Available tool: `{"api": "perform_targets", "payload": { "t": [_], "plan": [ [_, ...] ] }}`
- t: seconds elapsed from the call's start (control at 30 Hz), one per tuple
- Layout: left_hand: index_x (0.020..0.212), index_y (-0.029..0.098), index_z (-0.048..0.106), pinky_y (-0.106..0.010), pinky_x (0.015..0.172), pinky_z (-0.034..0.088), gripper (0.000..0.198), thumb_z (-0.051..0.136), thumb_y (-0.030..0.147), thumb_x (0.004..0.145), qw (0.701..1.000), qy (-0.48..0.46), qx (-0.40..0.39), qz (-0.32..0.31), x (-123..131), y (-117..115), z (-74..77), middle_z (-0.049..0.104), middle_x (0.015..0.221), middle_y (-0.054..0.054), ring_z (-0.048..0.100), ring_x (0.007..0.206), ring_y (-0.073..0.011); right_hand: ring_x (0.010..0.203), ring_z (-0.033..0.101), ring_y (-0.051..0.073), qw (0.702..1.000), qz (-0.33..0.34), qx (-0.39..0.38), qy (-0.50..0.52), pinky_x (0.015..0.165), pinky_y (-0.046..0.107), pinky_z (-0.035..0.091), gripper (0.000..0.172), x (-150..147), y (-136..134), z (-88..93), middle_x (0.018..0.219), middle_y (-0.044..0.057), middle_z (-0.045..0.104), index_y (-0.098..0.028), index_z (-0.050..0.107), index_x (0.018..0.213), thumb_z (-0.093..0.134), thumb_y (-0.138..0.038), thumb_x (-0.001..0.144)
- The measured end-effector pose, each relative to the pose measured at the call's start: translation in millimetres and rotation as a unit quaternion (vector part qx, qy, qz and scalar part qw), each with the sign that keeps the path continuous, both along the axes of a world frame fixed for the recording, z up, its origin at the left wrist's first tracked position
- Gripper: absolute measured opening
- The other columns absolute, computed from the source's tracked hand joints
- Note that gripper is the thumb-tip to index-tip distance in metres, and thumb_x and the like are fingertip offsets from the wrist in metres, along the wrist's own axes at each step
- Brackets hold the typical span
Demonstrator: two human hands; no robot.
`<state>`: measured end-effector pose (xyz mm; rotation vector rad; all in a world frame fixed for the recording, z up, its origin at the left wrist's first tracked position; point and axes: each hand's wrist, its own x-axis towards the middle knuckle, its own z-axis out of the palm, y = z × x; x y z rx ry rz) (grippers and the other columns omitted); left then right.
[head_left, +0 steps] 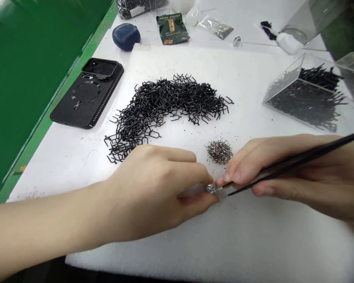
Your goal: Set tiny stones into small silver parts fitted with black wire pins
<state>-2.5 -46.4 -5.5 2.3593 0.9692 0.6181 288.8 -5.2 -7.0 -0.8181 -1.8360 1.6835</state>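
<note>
The small round silvery metal part (211,188) sits just on the near side of the mound of tiny glinting metal pieces (220,152); the left hand (159,188) has it pinched at the fingertips, forefinger on the far side and thumb on the near side, nearly closed, with its face bared rightward; its long axis, if it has one, is too small to tell.

The black tweezers (312,159) lie slantwise from the near side of the mound out to its right, points aimed left at the part; the prongs stand slightly apart, and whether they grip anything is unclear; the right hand (312,192), right of the mound, closes round them like a pen, its leading fingertips just beside the part, contact uncertain; the left hand, back upward, reaches in from the mound's left, forearm low and nearly level.
</note>
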Motion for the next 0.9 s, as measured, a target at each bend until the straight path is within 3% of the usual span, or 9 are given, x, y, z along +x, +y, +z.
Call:
{"api": "perform_targets", "payload": {
  "t": [0.2,0.4,0.53,0.9],
  "plan": [
    [0.101,0.013,0.094,-0.031,0.055,0.038,0.026,0.075,0.020,0.118,1.000,0.000,0.008,-0.003,-1.3,1.2,0.0,0.057,0.069,0.007,0.050,0.058,-0.0093,0.102,0.096,0.026,0.999,0.001,0.028,-0.019,0.090,0.028,0.079,0.027,2.4,-1.6,-0.3,0.111,0.000,0.097,-0.045,0.100,0.119,0.100,-0.024,0.102],
    [0.106,0.016,0.094,-0.031,0.055,0.038,0.025,0.073,0.021,0.120,1.000,0.007,0.009,-0.004,-1.6,-0.1,1.9,0.057,0.068,0.008,0.051,0.058,-0.0100,0.092,0.093,0.021,0.995,-0.050,0.058,-0.062,0.079,0.023,0.077,0.016,3.1,-5.0,0.2,0.105,-0.004,0.095,-0.045,0.098,0.111,0.098,-0.031,0.105],
    [0.111,0.017,0.094,-0.030,0.056,0.039,0.021,0.075,0.023,0.119,1.000,0.010,0.010,0.002,-1.4,-0.8,1.2,0.059,0.070,0.008,0.052,0.058,-0.0102,0.090,0.090,0.016,0.991,-0.053,0.085,-0.086,0.081,0.018,0.075,0.008,1.6,-6.3,0.3,0.103,-0.006,0.094,-0.045,0.097,0.109,0.096,-0.037,0.109],
    [0.105,0.015,0.094,-0.030,0.056,0.038,0.023,0.076,0.021,0.117,1.000,0.007,0.009,0.003,0.9,1.5,0.9,0.057,0.070,0.008,0.050,0.059,-0.0100,0.089,0.091,0.018,0.990,-0.057,0.101,-0.081,0.077,0.022,0.076,0.011,-3.6,-5.6,-1.3,0.103,-0.004,0.094,-0.042,0.098,0.110,0.098,-0.031,0.105]
  ]
}}
